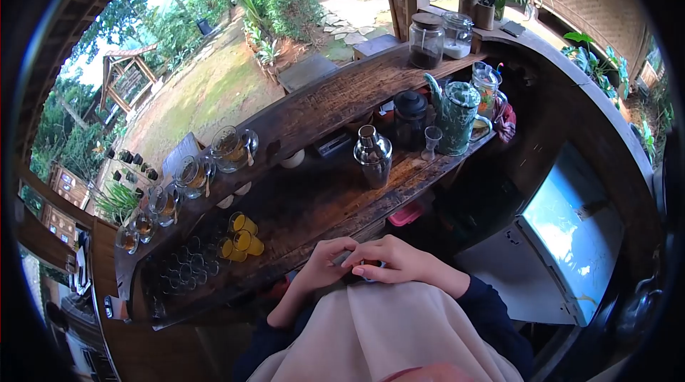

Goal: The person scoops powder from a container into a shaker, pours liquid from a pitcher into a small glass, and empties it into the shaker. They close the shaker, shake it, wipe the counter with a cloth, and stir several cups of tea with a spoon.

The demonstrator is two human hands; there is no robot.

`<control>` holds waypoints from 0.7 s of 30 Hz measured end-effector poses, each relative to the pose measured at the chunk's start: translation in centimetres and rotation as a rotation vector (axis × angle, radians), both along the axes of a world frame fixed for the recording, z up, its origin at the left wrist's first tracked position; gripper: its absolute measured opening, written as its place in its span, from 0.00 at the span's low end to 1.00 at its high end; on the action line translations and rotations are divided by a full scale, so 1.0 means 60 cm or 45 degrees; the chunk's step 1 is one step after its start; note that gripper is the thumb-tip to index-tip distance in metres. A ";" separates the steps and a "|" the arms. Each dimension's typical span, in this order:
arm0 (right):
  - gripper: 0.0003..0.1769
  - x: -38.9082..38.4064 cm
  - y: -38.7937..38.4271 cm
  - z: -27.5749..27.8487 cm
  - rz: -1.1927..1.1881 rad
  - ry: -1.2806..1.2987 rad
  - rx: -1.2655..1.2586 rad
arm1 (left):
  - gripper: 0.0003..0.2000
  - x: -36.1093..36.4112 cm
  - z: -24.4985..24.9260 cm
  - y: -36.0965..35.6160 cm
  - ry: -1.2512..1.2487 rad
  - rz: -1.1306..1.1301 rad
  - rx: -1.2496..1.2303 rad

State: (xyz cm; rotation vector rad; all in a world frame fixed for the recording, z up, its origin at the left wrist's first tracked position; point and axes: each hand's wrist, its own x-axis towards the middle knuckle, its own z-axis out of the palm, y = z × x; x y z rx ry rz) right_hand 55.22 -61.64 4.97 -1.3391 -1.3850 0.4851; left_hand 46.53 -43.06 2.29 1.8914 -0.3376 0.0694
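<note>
My left hand [325, 264] and my right hand [391, 259] meet in front of my body, just off the near edge of the wooden counter [321, 204]. The fingers of both hands are curled, with the fingertips close together. Something small and dark shows between them, too hidden to name. Past the hands on the lower counter stands a steel cocktail shaker [373, 157], upright with its cap on. To the left are a few glasses of yellow drink [242, 241], beside several clear glasses [189, 268].
A green speckled enamel pot [457, 118], a dark lidded jar [410, 118] and a small stemmed glass [431, 143] stand right of the shaker. Glass cups [191, 175] and two large jars [427, 39] line the raised ledge. At right is a light blue cabinet [571, 225].
</note>
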 end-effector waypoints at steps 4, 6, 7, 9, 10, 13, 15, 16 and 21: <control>0.14 0.044 -0.011 -0.004 0.090 -0.080 0.076 | 0.11 0.030 0.009 -0.020 -0.045 0.029 -0.040; 0.14 0.076 -0.030 0.003 0.098 -0.137 0.105 | 0.11 0.063 0.011 -0.039 -0.099 0.042 -0.016; 0.13 0.090 -0.045 0.008 0.083 -0.158 0.093 | 0.11 0.080 0.007 -0.052 -0.066 0.051 -0.082; 0.13 0.123 -0.076 0.012 0.036 -0.188 0.052 | 0.11 0.119 0.004 -0.081 -0.050 0.056 -0.134; 0.13 0.143 -0.091 0.010 0.022 -0.194 0.054 | 0.11 0.141 0.006 -0.097 -0.055 0.042 -0.132; 0.14 0.197 -0.131 0.010 -0.064 -0.137 0.096 | 0.10 0.204 0.019 -0.138 -0.044 -0.009 -0.148; 0.17 0.229 -0.155 0.015 -0.132 0.009 0.188 | 0.11 0.245 0.026 -0.162 -0.015 0.023 -0.100; 0.17 0.245 -0.165 0.013 -0.153 -0.009 0.195 | 0.11 0.265 0.027 -0.171 -0.031 0.000 -0.094; 0.20 0.326 -0.199 -0.009 -0.350 -0.116 0.425 | 0.07 0.357 0.016 -0.217 -0.021 0.069 -0.152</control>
